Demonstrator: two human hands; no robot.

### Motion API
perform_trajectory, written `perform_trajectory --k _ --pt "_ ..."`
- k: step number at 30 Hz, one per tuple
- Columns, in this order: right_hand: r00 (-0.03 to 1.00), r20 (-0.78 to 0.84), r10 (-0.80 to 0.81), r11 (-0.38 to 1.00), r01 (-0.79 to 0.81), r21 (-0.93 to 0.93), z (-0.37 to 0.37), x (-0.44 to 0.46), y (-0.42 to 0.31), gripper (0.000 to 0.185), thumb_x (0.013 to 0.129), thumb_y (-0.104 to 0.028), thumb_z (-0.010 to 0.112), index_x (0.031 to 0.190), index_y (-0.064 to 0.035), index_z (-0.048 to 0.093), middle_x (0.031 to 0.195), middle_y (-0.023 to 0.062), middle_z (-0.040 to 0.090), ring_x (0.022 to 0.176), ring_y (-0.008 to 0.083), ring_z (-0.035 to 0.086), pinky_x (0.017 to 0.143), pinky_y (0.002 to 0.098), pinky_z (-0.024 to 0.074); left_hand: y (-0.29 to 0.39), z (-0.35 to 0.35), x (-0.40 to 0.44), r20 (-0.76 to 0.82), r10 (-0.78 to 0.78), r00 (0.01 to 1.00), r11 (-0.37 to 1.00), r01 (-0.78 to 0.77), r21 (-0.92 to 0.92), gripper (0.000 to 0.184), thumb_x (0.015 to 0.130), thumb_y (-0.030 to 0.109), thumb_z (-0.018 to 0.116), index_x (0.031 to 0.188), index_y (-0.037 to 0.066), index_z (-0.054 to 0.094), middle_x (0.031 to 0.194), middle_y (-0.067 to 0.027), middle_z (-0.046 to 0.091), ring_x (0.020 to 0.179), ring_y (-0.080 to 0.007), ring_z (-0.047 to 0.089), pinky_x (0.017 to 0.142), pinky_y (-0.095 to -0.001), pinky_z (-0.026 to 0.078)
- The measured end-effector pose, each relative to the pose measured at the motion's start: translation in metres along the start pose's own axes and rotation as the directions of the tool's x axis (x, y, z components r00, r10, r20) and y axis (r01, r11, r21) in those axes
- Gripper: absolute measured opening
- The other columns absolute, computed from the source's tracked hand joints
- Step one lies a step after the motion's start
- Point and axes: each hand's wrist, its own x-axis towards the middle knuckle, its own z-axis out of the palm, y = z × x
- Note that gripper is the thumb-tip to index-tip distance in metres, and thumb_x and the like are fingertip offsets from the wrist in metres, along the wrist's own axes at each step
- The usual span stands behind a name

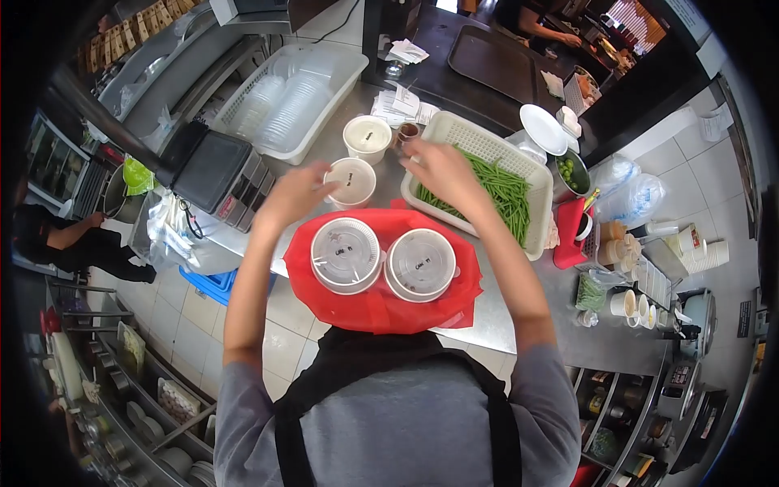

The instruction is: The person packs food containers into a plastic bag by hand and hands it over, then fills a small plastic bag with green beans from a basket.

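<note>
My left hand (294,196) is at the left side of the nearer white lidded tub (351,183), its fingers apart and slightly blurred. Behind that tub stands a second white lidded tub (367,137). My right hand (445,174) reaches over the corner of a basket of green beans (497,195). Its fingers are spread close to a small clear cup of dark sauce (408,131); whether they touch it I cannot tell. In front of me an open red bag (369,311) holds two round containers with clear lids, the left one (346,255) and the right one (421,264).
A white bin (345,77) of clear plastic lids stands at the back left, beside a black-topped box (213,162). Paper slips (403,104) lie behind the tubs. Stacked cups (704,256) are at the right. Another person (73,243) stands at the far left.
</note>
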Motion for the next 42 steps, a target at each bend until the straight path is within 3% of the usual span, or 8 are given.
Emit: perform_trajectory --k 1,5,9,12,17,27,32,42 --pt "0.998 0.056 0.030 0.997 -0.026 -0.073 0.027 0.031 0.013 0.028 0.080 -0.026 0.062 0.097 -0.0049 0.059 0.099 0.0159 0.062 0.084 0.0315 0.061 0.070 0.0409 0.0471 -0.016 0.026 0.024 -0.003 0.100 0.995 0.986 -0.098 0.135 0.054 0.081 0.034 0.062 0.121 0.000 0.049 0.113 -0.0245 0.056 0.101 -0.0278 0.060 0.080 -0.0364 0.048" --pt "0.938 0.253 0.236 0.952 -0.172 -0.252 0.124 0.120 0.050 0.077 0.066 -0.050 0.071 0.131 -0.0229 0.038 0.140 0.0222 0.023 0.115 0.0491 0.041 0.084 0.0604 0.0420 -0.008 0.085 0.079 0.293 -0.352 0.889 0.885 0.213 0.415 0.115 0.059 0.059 0.070 0.140 0.001 0.012 0.138 -0.0308 0.023 0.118 -0.0422 0.043 0.094 -0.0424 0.039" --pt "0.809 0.348 0.474 0.866 -0.357 -0.350 0.170 0.140 0.061 0.101 0.055 -0.053 0.075 0.139 -0.0322 0.022 0.144 0.0177 0.013 0.128 0.0481 0.021 0.090 0.0704 0.0299 -0.018 0.109 0.101 0.289 -0.396 0.871 0.827 0.202 0.524 0.132 0.050 0.067 0.070 0.142 0.002 0.002 0.139 -0.0345 0.014 0.126 -0.0476 0.028 0.098 -0.0503 0.034" --pt "0.793 0.368 0.485 0.866 -0.379 -0.325 0.169 0.146 0.064 0.101 0.055 -0.049 0.076 0.139 -0.0337 0.022 0.143 0.0180 0.014 0.128 0.0481 0.019 0.092 0.0680 0.0301 -0.021 0.108 0.099 0.246 -0.379 0.892 0.885 0.271 0.379 0.123 0.051 0.046 0.081 0.142 0.007 0.007 0.144 -0.0179 0.011 0.127 -0.0427 0.024 0.088 -0.0570 0.043" --pt "0.881 0.143 0.450 0.892 -0.451 -0.025 0.140 0.147 0.075 0.100 0.053 -0.045 0.077 0.138 -0.0353 0.024 0.138 0.0180 0.020 0.128 0.0494 0.018 0.096 0.0633 0.0293 -0.019 0.079 0.092 0.120 -0.385 0.915 0.882 0.327 0.339 0.119 0.050 0.043 0.081 0.141 0.009 0.012 0.142 -0.0182 0.019 0.125 -0.0431 0.027 0.093 -0.0561 0.039" --pt "0.962 0.204 -0.184 0.976 0.154 0.154 -0.072 -0.001 -0.017 0.099 0.055 -0.045 0.075 0.141 -0.0254 0.028 0.129 0.0256 0.036 0.114 0.0431 0.037 0.098 0.0480 0.0326 0.065 -0.061 -0.016 -0.069 0.129 0.989 0.982 -0.118 0.148 0.106 0.046 0.031 0.075 0.138 0.008 0.029 0.126 -0.0210 0.039 0.111 -0.0393 0.043 0.095 -0.0417 0.038" --pt "0.912 0.408 -0.039 0.993 0.082 -0.088 -0.052 -0.080 -0.060 0.104 0.050 -0.039 0.078 0.141 -0.0226 0.028 0.132 0.0230 0.031 0.115 0.0392 0.034 0.087 0.0482 0.0362 0.078 -0.031 -0.057 0.076 0.260 0.963 0.951 -0.269 0.151 0.103 0.046 0.028 0.075 0.139 0.013 0.030 0.126 -0.0204 0.039 0.112 -0.0399 0.040 0.091 -0.0463 0.040" --pt "0.948 0.316 0.023 0.983 0.037 -0.180 -0.029 -0.114 -0.079 0.110 0.051 -0.043 0.079 0.142 -0.0192 0.022 0.137 0.0227 0.024 0.118 0.0414 0.030 0.088 0.0533 0.0341 0.096 -0.004 -0.085 0.103 0.219 0.970 0.949 -0.237 0.206 0.105 0.045 0.027 0.076 0.139 0.012 0.031 0.129 -0.0201 0.035 0.114 -0.0386 0.036 0.096 -0.0443 0.037"
